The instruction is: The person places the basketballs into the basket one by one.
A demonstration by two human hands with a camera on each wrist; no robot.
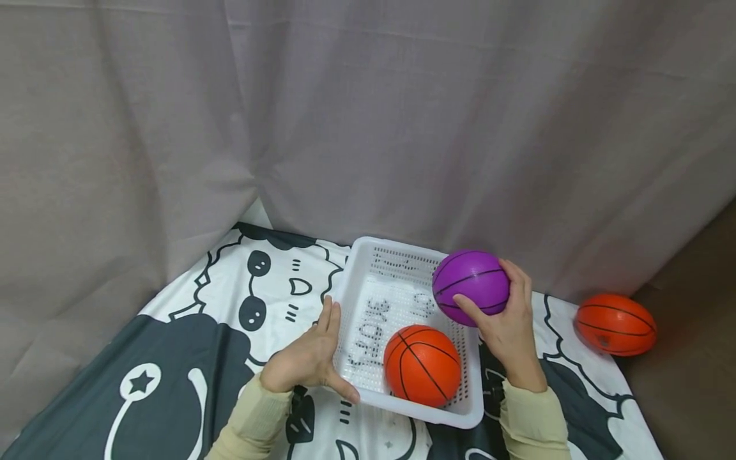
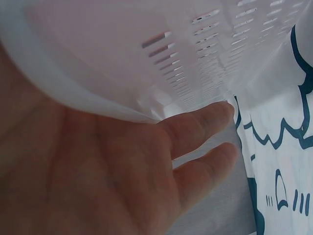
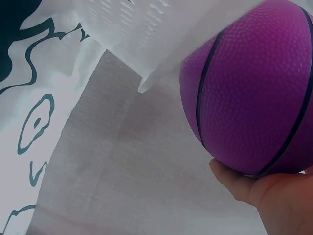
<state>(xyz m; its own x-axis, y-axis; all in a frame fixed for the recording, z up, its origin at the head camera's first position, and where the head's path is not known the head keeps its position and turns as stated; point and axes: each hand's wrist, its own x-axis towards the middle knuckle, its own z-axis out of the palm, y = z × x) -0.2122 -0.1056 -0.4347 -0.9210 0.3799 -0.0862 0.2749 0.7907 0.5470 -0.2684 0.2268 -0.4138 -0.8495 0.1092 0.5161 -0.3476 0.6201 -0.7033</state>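
My right hand (image 1: 513, 326) grips a small purple basketball (image 1: 470, 281) over the far right corner of a white plastic basket (image 1: 359, 287). In the right wrist view the purple ball (image 3: 249, 93) is large, with the fingers bent against its side. An orange basketball (image 1: 422, 365) sits inside the basket at the near right. At the basket's left side is my left hand (image 1: 313, 351), its thumb at the near rim. The left wrist view shows straight fingers (image 2: 200, 125) lying along the outside of the slotted basket wall (image 2: 112, 58).
Another orange basketball (image 1: 615, 324) lies to the right, at the edge of the cloth. A black-and-white cartoon-print cloth (image 1: 172, 345) covers the surface under the basket. Grey fabric (image 1: 402, 128) hangs behind, close to the basket's far edge.
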